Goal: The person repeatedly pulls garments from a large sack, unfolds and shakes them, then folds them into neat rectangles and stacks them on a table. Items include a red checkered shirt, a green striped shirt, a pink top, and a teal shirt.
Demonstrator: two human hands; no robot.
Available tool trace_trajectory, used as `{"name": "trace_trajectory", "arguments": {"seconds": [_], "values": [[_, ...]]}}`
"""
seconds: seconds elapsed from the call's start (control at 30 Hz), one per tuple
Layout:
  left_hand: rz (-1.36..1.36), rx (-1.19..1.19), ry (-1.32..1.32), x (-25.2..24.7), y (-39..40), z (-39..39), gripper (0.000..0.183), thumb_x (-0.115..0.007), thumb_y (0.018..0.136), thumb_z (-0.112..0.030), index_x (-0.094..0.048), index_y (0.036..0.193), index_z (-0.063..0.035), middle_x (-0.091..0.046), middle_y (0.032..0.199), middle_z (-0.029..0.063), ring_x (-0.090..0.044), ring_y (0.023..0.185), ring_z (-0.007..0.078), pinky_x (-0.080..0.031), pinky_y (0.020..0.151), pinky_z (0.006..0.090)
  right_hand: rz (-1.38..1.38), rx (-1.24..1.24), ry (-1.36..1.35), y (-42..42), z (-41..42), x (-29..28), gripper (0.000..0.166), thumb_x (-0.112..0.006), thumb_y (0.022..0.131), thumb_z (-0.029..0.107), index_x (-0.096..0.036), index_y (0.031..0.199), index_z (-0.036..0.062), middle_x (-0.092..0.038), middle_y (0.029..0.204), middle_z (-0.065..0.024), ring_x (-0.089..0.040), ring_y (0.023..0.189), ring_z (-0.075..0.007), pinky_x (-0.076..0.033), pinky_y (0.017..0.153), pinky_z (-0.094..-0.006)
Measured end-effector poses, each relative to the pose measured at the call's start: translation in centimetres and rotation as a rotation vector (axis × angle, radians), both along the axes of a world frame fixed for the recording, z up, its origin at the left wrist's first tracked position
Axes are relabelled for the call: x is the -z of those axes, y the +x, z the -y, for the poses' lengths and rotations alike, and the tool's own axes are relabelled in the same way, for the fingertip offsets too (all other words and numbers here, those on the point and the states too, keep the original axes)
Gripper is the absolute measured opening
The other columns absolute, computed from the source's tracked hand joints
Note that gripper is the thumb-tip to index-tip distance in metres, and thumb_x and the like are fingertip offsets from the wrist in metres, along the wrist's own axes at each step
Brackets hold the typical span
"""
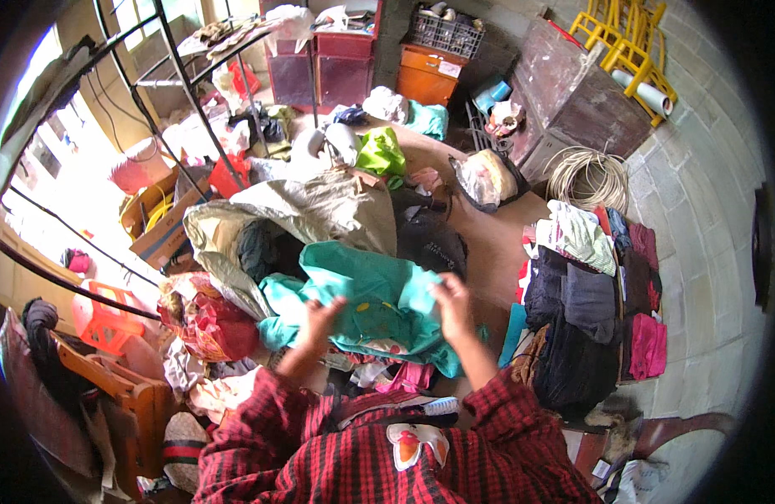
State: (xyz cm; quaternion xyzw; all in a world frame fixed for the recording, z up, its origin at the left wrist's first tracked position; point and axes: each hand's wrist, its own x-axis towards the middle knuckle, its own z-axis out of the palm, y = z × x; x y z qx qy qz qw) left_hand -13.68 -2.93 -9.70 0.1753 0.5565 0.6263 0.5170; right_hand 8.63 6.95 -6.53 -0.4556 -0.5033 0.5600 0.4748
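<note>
A teal green cloth (pixel 368 309) with a few yellow and pale printed spots is spread in loose folds before me. At its right side my right hand (pixel 455 305) pinches an edge between thumb and fingers. My left hand (pixel 318 324) grips the nearer left part of it, thumb upward; motion blurs both the fingers and the fabric there. Behind the cloth lies a large pale woven sack (pixel 324 205), its mouth gaping to the left, with dark clothing (pixel 258 249) inside. Pink fabric (pixel 409 378) and other garments show below the cloth, partly covered.
Folded clothes (pixel 573 315) are stacked at right beside the block wall. Left stand a red patterned bag (pixel 208 315), an orange plastic stool (pixel 113 321) and a black metal frame (pixel 180 69). Coiled cable (pixel 588 179), a black bag (pixel 431 239) and an orange cabinet (pixel 428 72) lie farther back.
</note>
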Motion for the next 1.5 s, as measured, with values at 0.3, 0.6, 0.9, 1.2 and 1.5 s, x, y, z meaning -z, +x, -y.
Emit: {"name": "trace_trajectory", "arguments": {"seconds": [0.3, 0.6, 0.9, 1.2, 1.5], "values": [[0.007, 0.077, -0.036, 1.7, 8.0, 3.1, 0.015, -0.058, 0.082, -0.011, -0.059, 0.088, 0.0035, -0.061, 0.068, 0.0042, -0.052, 0.053, 0.008, -0.042, 0.049, 0.0233, 0.604, -0.204, 0.445, -2.2, 6.3, -0.4, 0.01, -0.061, 0.073, -0.002, -0.058, 0.082, 0.0017, -0.057, 0.069, -0.0054, -0.054, 0.057, -0.0099, -0.043, 0.052, -0.0243], [-0.455, 0.273, 0.108, -2.3, 9.3, 2.9, 0.008, -0.049, 0.084, -0.006, -0.051, 0.085, 0.0011, -0.05, 0.058, 0.0066, -0.044, 0.057, 0.0087, -0.039, 0.05, 0.028, 0.694, -0.216, 0.74, -2.2, 7.3, -1.5, 0.015, -0.062, 0.072, 0.002, -0.059, 0.087, 0.0025, -0.059, 0.079, -0.0101, -0.059, 0.07, -0.026, -0.047, 0.061, -0.0331], [-0.149, 0.474, 0.34, -0.5, 10.3, 3.8, 0.029, -0.043, 0.079, 0.009, -0.038, 0.107, 0.003, -0.05, 0.088, 0.0068, -0.048, 0.085, 0.0146, -0.042, 0.074, 0.0282, 0.766, -0.266, 0.83, -1.4, 7.7, -2.0, 0.025, -0.064, 0.07, 0.005, -0.058, 0.095, 0.0019, -0.058, 0.088, -0.0119, -0.057, 0.08, -0.0273, -0.047, 0.069, -0.0343], [-0.733, 0.459, 0.125, 0.7, 4.0, 0.1, 0.01, -0.051, 0.077, -0.005, -0.058, 0.084, -0.0057, -0.06, 0.071, 0.0145, -0.062, 0.069, 0.0265, -0.048, 0.06, 0.0365, 0.734, -0.426, 0.554, 1.6, 10.5, -0.8, 0.017, -0.057, 0.071, 0.001, -0.056, 0.088, 0.0038, -0.058, 0.084, -0.0111, -0.058, 0.076, -0.0282, -0.047, 0.066, -0.0346], [-1.587, 0.435, 0.193, 3.6, -0.4, -13.2, 0.038, -0.066, 0.065, -0.019, -0.051, 0.098, -0.0065, -0.051, 0.098, 0.0112, -0.045, 0.096, 0.0289, -0.038, 0.08, 0.0394, 0.651, -0.493, 0.463, 5.9, 14.3, 0.9, 0.017, -0.061, 0.075, 0.009, -0.06, 0.092, 0.004, -0.059, 0.083, -0.0127, -0.059, 0.075, -0.0262, -0.047, 0.065, -0.033]]}}
